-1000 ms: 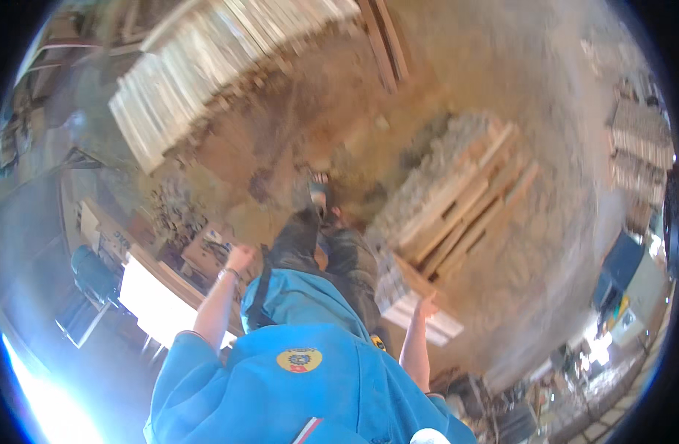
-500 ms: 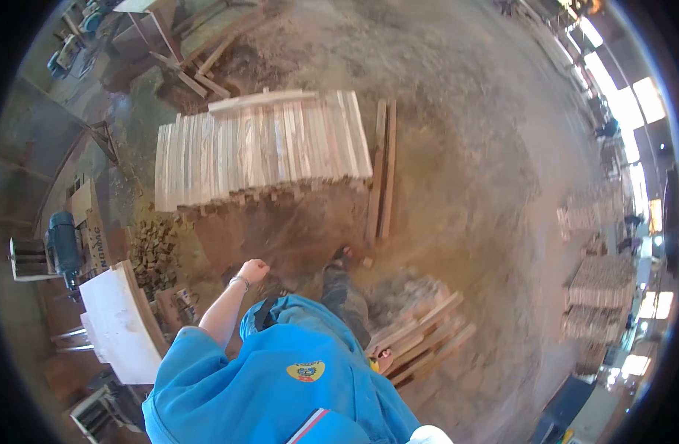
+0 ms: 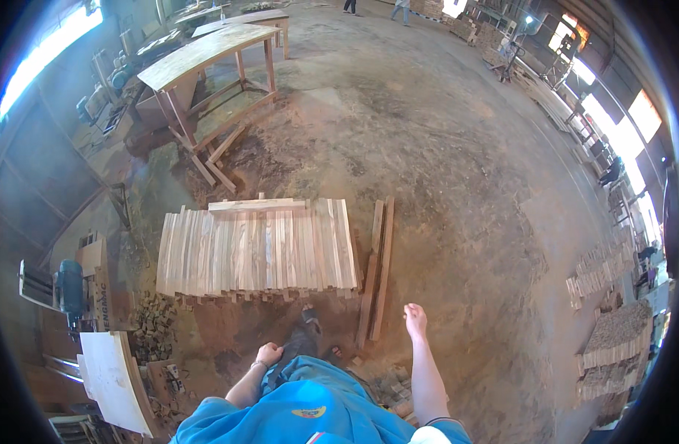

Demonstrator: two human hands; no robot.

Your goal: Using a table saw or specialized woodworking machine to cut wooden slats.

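Note:
My left hand (image 3: 269,354), with a bracelet at its wrist, hangs close against my dark trouser leg. Its fingers are curled in and nothing shows in them. Out to the right, my right hand (image 3: 415,320) is held over the floor, fingers loosely folded, also with nothing visible in it. Ahead of me lies a wide stack of pale wooden strips (image 3: 258,248) set side by side, with a loose strip (image 3: 256,205) across its far end. Two long wooden beams (image 3: 377,266) rest on the floor just right of the stack, nearest to my right hand.
A wooden table (image 3: 206,53) stands far left, with loose boards (image 3: 219,159) by its legs. At left are a blue motor (image 3: 71,288), a white-topped panel (image 3: 116,381) and a heap of wood offcuts (image 3: 154,322). More timber stacks (image 3: 613,348) line the right.
My view has tilted up, so the stack sits lower and the far table shows more. My right hand has come into view, and my left hand now lies closer to my leg. My feet have stepped forward.

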